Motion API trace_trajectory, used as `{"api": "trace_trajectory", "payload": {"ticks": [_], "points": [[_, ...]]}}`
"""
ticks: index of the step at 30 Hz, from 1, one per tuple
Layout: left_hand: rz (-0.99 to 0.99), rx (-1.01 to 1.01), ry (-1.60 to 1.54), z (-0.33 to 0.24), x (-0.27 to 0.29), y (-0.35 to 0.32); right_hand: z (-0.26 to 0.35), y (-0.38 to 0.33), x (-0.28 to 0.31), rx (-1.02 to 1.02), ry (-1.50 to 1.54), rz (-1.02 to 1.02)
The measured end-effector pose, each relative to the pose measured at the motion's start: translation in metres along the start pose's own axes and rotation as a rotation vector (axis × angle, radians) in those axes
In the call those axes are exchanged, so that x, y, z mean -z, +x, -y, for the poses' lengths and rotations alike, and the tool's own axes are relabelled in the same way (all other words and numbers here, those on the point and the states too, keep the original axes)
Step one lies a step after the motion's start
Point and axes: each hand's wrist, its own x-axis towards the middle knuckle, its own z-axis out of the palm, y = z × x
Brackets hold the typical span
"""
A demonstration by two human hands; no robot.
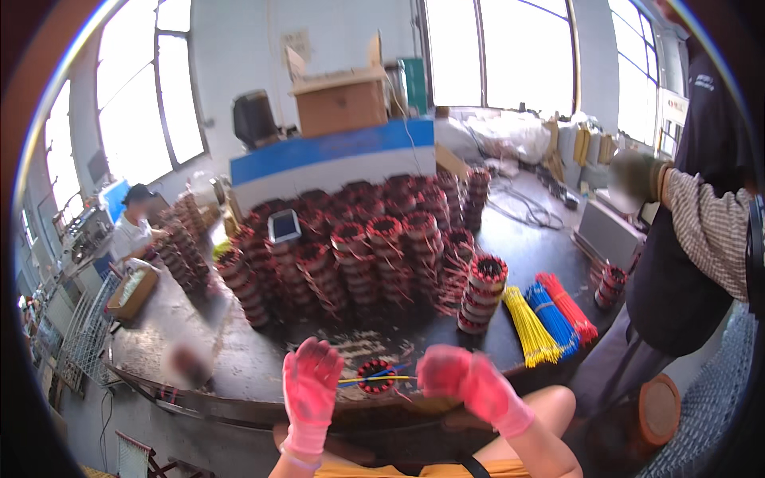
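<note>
A small ring-shaped motor stator (376,386) with red-tipped slots lies near the table's front edge, between my hands. A yellow thin tube (398,378) and a blue thin tube (388,370) lie across its top. My left hand (311,390), in a red-pink glove, is held up on the stator's left, fingers stretched out, nothing seen in it. On the stator's right, my right hand (470,382), gloved alike, has its fingers curled closed. The yellow tube runs up to this glove; whatever the fingers hold is hidden.
Many stacked stators (351,239) fill the table's middle, a phone-like device (284,226) on top. A shorter stack (483,295) stands nearer, beside yellow (530,328), blue (552,320) and red (567,307) tube bundles. A person (677,199) stands at right; another (134,231) sits far left.
</note>
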Motion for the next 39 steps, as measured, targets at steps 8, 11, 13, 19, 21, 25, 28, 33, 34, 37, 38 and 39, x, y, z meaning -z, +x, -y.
{"api": "trace_trajectory", "payload": {"ticks": [8,11,13,19,21,25,28,33,34,37,38,39], "points": [[0.033,-0.062,1.168,0.035,0.065,-0.031,-0.077,-0.041,0.075,-0.262,-0.57,-0.676],[0.214,-0.16,1.465,0.043,0.034,-0.004,-0.061,-0.003,0.07,-0.275,-0.948,-0.633],[0.396,-0.276,1.656,0.051,0.024,0.021,-0.067,0.018,0.081,-0.146,-1.178,-0.534],[0.621,-0.415,1.759,0.086,0.019,0.063,-0.078,0.057,0.105,0.29,-1.868,-0.252],[0.623,-0.394,1.78,0.096,0.024,0.064,-0.079,0.062,0.106,0.357,-1.939,-0.162],[0.609,-0.384,1.763,0.109,0.033,0.067,-0.082,0.07,0.114,0.479,-2.001,-0.05],[0.587,-0.336,1.72,0.111,0.034,0.07,-0.083,0.071,0.121,0.543,-2.035,0.003],[0.601,-0.276,1.726,0.111,0.037,0.071,-0.087,0.07,0.131,0.556,-2.034,0.058],[0.603,-0.266,1.723,0.112,0.039,0.07,-0.087,0.068,0.134,0.523,-2.025,0.072],[0.593,-0.266,1.692,0.112,0.038,0.071,-0.089,0.071,0.131,0.387,-1.891,0.02],[0.598,-0.269,1.702,0.111,0.037,0.071,-0.093,0.07,0.13,0.291,-1.786,-0.027],[0.597,-0.268,1.709,0.112,0.037,0.07,-0.094,0.072,0.126,0.191,-1.678,-0.068]]}}
